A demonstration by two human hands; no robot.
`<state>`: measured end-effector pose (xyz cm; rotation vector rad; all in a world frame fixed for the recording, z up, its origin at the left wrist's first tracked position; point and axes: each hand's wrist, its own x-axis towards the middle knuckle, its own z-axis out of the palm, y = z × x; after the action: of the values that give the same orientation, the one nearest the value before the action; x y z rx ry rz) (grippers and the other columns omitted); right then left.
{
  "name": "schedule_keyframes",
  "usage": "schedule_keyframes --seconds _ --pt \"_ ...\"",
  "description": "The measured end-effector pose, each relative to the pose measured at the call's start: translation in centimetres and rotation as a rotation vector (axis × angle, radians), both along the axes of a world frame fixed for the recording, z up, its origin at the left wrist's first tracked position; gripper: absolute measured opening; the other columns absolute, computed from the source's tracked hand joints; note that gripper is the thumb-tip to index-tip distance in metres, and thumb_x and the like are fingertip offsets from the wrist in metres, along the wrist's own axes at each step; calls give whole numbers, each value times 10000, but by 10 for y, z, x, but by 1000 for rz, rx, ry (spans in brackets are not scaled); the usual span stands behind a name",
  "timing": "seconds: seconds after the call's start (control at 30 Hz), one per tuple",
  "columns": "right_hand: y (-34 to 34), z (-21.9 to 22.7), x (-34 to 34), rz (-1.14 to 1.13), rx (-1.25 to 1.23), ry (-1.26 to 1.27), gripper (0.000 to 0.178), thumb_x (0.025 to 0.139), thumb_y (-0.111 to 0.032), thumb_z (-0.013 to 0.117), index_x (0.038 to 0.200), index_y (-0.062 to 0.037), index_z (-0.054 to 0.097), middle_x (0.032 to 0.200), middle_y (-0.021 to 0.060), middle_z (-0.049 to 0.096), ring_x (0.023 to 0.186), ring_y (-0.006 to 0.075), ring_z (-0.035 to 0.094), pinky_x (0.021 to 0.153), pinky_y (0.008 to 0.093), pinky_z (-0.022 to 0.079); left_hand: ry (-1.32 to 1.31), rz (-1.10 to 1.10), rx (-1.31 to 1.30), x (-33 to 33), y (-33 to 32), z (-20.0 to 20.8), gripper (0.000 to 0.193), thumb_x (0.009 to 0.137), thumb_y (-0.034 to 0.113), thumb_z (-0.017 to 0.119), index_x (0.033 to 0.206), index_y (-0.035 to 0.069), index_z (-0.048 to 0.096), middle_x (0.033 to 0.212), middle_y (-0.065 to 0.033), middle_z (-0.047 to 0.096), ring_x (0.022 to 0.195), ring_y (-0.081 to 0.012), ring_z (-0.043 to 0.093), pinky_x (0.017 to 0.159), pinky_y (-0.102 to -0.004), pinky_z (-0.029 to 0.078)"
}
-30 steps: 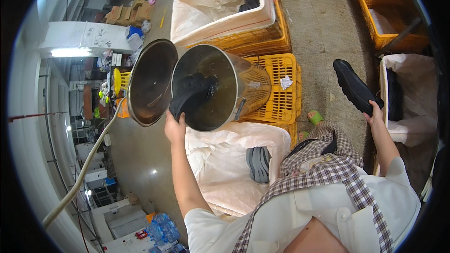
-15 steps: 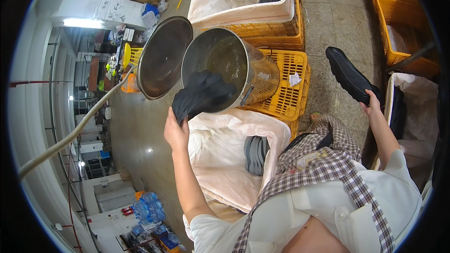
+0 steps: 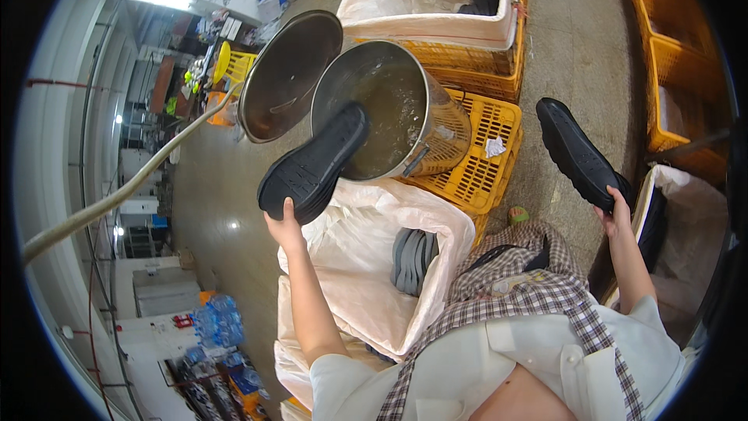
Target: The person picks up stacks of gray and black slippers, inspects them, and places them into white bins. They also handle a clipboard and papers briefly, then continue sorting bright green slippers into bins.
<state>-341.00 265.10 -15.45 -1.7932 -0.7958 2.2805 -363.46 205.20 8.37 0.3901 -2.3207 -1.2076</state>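
Observation:
My left hand (image 3: 285, 228) is closed on the heel end of a small stack of black shoe soles (image 3: 308, 171). The far end of that stack reaches over the rim of a tall metal pot (image 3: 448, 132) with murky water (image 3: 389, 113) inside. Off to the right, my right hand (image 3: 614, 214) grips more black shoe soles (image 3: 575, 144), which stand tilted in the air above the floor. Between my arms, a bin lined with pale sheeting (image 3: 351, 265) has several grey soles (image 3: 414, 261) stacked at its right side.
A round metal lid (image 3: 284, 82) leans beside the pot's left rim. Under the pot is a yellow plastic crate (image 3: 499, 121) with crumpled paper on it. Another lined bin (image 3: 436, 27) stands beyond. Orange crates (image 3: 678, 70) and a lined bin (image 3: 693, 187) border the right.
My left hand has turned and lifted its soles out of the pot's water, mostly clear of the rim. The right-hand soles are still held, slightly lower in view.

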Motion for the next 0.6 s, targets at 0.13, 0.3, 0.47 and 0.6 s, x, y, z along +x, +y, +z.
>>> schedule_keyframes --seconds 0.13,0.3,0.47,0.6 --pt "-9 46 -8 131 30 161 539 745 -237 697 1193 -30 478 1143 113 538 991 232 560 825 352 500 -124 143 971 40 -18 -16 394 870 224 602 1170 -15 515 1181 -188 558 1060 -326 570 890 -455 487" --pt "-43 118 -12 288 161 327 343 780 -247 657 1045 -47 568 981 56 622 846 178 624 689 308 540 21 285 1466 141 -35 -37 396 856 249 619 1134 -20 532 1178 -176 562 1069 -327 562 876 -459 504" --pt "-98 178 -7 572 251 509 412 785 -275 643 1093 -21 543 1021 79 615 878 177 631 718 295 559 235 418 1724 301 -63 -49 394 838 244 636 1104 -35 555 1185 -159 571 1076 -319 563 905 -454 491" --pt "-186 203 8 763 92 607 431 813 -278 633 1134 -14 517 1082 107 605 947 211 620 769 303 549 513 391 1791 475 -74 -54 388 885 235 562 1149 -47 529 1175 -177 581 1086 -323 561 939 -466 463"
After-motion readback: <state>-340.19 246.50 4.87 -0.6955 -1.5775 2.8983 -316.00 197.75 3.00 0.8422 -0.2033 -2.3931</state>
